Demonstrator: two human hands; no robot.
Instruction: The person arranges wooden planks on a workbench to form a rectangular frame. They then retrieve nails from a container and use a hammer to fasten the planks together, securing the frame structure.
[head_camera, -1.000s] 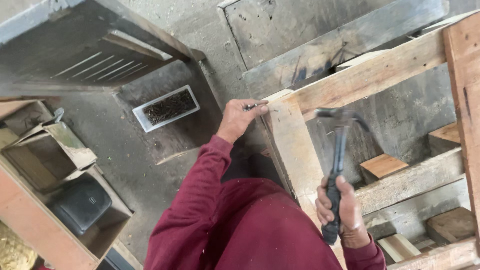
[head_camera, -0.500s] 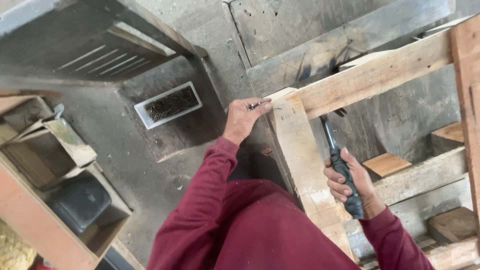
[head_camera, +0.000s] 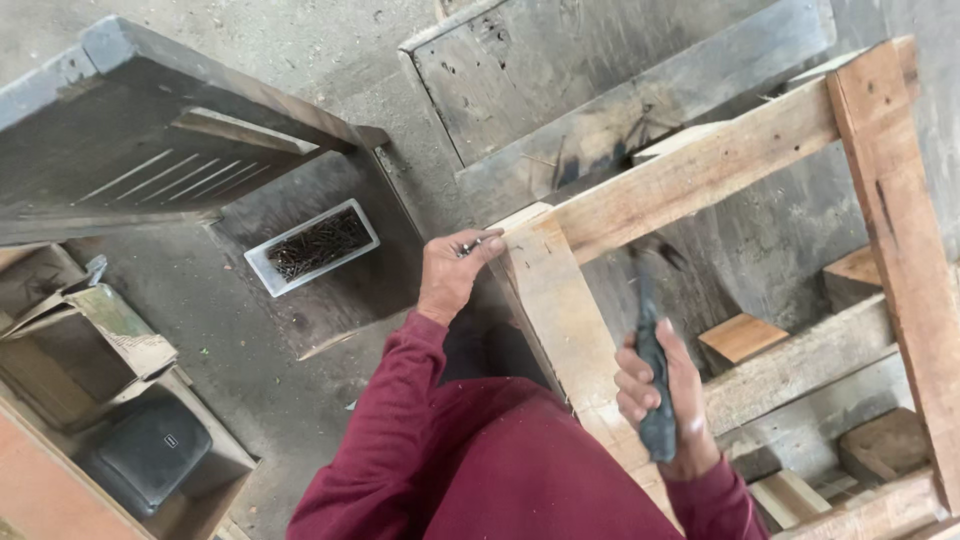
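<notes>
The right hand (head_camera: 660, 385), closed around the hammer (head_camera: 652, 360), has come nearer the frame corner (head_camera: 530, 235) (its head is blurred). The left hand (head_camera: 452, 270) still pinches a nail (head_camera: 478, 241) there.

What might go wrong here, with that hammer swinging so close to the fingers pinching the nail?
The left hand pinches a nail against the corner of the wooden frame, so a stray blow from the hammer in the right hand could hit fingertips. The hammer head is motion-blurred, so aim is hard to judge. A glancing strike might also bend the nail.
</notes>
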